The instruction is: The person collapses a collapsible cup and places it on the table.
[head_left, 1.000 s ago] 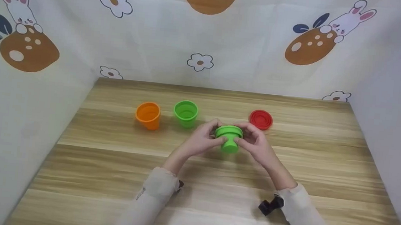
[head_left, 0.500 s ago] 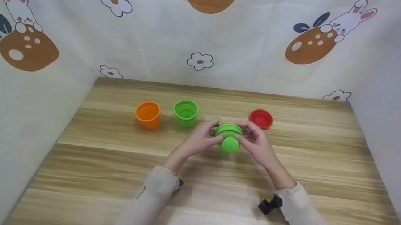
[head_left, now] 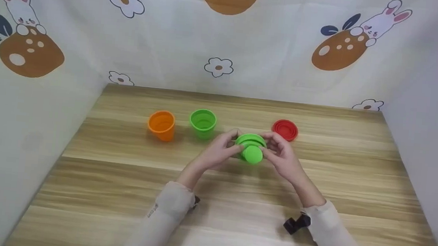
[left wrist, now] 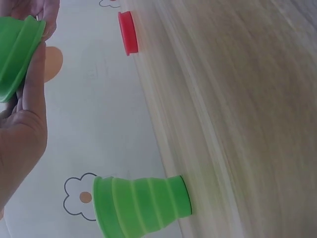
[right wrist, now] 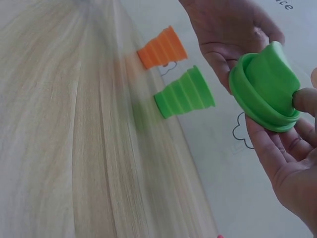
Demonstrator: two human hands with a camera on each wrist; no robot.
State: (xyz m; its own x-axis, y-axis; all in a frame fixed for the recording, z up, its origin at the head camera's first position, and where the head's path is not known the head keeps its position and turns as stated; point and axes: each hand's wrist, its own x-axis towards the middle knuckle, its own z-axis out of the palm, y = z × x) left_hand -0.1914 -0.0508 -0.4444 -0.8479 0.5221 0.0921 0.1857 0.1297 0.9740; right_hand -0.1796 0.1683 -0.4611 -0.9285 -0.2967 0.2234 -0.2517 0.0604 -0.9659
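A green collapsible cup is held above the table between both hands, its round base tilted toward the head camera. My left hand grips its left side, thumb on the wall and fingers behind the rim. On the other side my right hand grips it the same way. In the right wrist view the held green cup is partly folded, its wall dented beside the right thumb. A second green cup stands expanded on the table, left of the hands. Beside it is an expanded orange cup.
A red collapsible cup, folded flat, lies behind the right hand. The wooden table meets a printed cloth backdrop at the back and on both sides. A black wrist device sits under the right sleeve.
The held green cup has tilted so its base faces the head camera more, and its wall looks shorter. The hands have barely moved. The other cups stay in place.
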